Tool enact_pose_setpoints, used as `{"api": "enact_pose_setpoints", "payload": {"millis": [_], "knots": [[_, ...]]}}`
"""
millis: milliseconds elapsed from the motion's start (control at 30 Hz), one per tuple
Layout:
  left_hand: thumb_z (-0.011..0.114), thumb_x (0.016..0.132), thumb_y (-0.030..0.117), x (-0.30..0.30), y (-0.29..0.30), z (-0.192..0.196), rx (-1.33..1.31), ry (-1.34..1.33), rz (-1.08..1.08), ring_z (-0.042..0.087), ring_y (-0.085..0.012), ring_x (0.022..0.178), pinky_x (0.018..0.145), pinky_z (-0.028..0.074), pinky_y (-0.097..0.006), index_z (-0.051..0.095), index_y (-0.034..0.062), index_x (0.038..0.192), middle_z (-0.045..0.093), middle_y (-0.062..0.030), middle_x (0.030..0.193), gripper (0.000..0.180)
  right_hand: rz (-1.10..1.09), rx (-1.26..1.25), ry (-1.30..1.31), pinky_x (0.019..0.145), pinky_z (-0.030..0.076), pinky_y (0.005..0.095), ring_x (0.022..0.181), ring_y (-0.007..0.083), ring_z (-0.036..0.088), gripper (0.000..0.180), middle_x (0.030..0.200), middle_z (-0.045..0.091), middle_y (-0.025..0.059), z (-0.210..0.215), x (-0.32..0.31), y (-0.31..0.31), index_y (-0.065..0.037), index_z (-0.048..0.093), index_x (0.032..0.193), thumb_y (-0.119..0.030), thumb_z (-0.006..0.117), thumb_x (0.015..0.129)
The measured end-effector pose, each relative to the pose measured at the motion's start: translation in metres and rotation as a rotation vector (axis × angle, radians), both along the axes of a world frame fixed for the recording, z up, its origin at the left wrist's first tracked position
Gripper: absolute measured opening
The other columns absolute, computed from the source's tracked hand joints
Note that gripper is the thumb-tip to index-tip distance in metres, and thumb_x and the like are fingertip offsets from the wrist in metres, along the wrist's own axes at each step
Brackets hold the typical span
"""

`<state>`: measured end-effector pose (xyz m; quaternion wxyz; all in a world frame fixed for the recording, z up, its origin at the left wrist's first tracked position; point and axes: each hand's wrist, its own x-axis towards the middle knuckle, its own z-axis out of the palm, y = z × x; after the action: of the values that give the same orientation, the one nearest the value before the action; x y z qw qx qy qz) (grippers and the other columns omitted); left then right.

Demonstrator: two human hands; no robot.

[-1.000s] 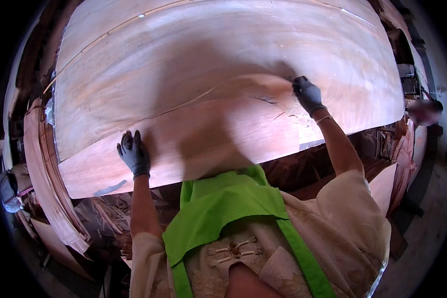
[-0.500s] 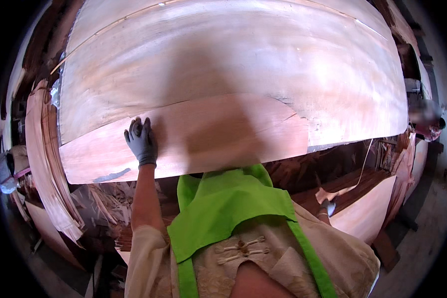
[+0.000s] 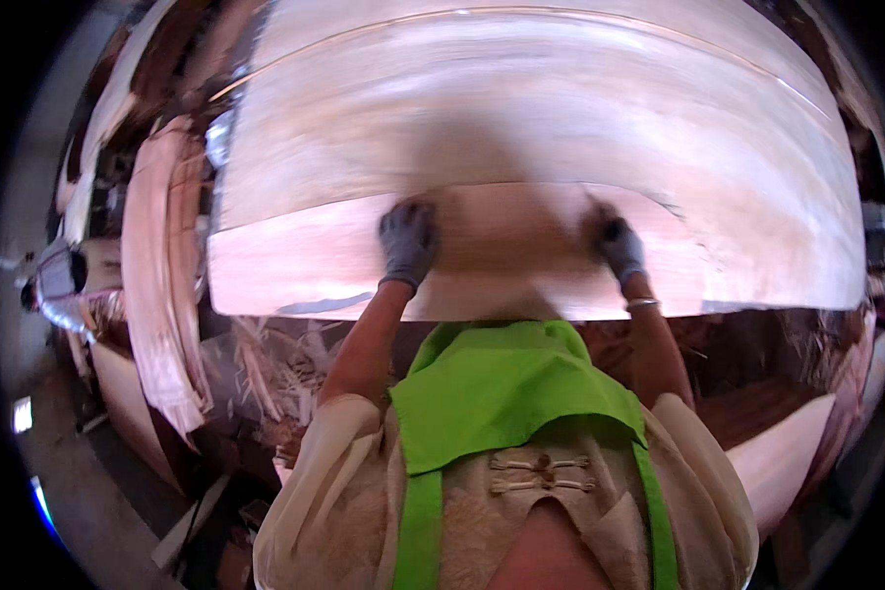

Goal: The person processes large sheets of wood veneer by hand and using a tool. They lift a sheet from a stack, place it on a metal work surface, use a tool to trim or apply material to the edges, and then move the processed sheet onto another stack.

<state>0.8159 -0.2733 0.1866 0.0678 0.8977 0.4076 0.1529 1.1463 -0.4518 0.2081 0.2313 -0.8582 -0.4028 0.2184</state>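
Note:
A pinkish wood veneer piece (image 3: 521, 285) with a curved far edge lies along the near side of a large pale veneer sheet (image 3: 364, 118). My left hand (image 3: 410, 241), in a grey glove with dark fingertips, rests on the pinkish piece, its fingers bent but apart and slightly blurred. To its right, my right hand (image 3: 618, 246), gloved alike, is over the same piece. Its fingers are smeared by motion. Something thin and dark shows at its fingertips, too blurred to name.
A bundle of veneer strips (image 3: 162, 275) hangs at the left. Splintered wood scraps (image 3: 285, 369) lie below the near edge. Boards (image 3: 787, 452) stand at the lower right. A long thin strip (image 3: 521, 10) crosses the sheet's far part. Another person (image 3: 64, 275) is at the far left.
My right hand has come up from the lower right, where it held a torn veneer strip, onto the pinkish piece. That strip is gone from it. My left hand sits nearer the piece's middle.

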Motion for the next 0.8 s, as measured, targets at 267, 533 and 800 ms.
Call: {"api": "enact_pose_setpoints", "payload": {"millis": [267,533,800], "knots": [[0.073,0.062,0.049,-0.112,0.103,0.069,-0.191,0.449,0.011,0.046,-0.0298,0.113,0.09,0.038,-0.045,0.031,0.0203,0.134,0.037,-0.0113,0.133,0.089,-0.11,-0.093,0.149,0.073,0.049,0.0327,0.081,0.0248,0.061,0.038,0.087,0.065,0.0126,-0.044,0.022,-0.002,-0.002,0.059,0.093,-0.018,0.076,0.063],[0.07,0.067,0.034,-0.107,0.113,0.08,-0.115,0.6,-0.172,0.055,-0.0256,0.094,0.086,0.038,-0.041,0.059,0.0176,0.105,0.059,-0.0073,0.102,0.043,-0.172,-0.066,0.197,0.072,0.048,0.0324,0.077,0.0225,0.06,0.041,0.086,0.065,0.012,-0.064,0.034,-0.01,-0.003,0.061,0.101,-0.015,0.075,0.065],[0.049,0.073,0.012,-0.165,0.024,0.06,0.294,0.156,-0.463,0.051,-0.0264,0.091,0.102,0.026,-0.053,0.062,0.0119,0.1,0.057,-0.0101,0.083,0.03,-0.086,0.049,0.07,0.075,0.048,0.0322,0.08,0.0205,0.061,0.038,0.089,0.066,0.0133,-0.035,0.012,0.001,0.001,0.064,0.093,-0.022,0.073,0.063]]}}
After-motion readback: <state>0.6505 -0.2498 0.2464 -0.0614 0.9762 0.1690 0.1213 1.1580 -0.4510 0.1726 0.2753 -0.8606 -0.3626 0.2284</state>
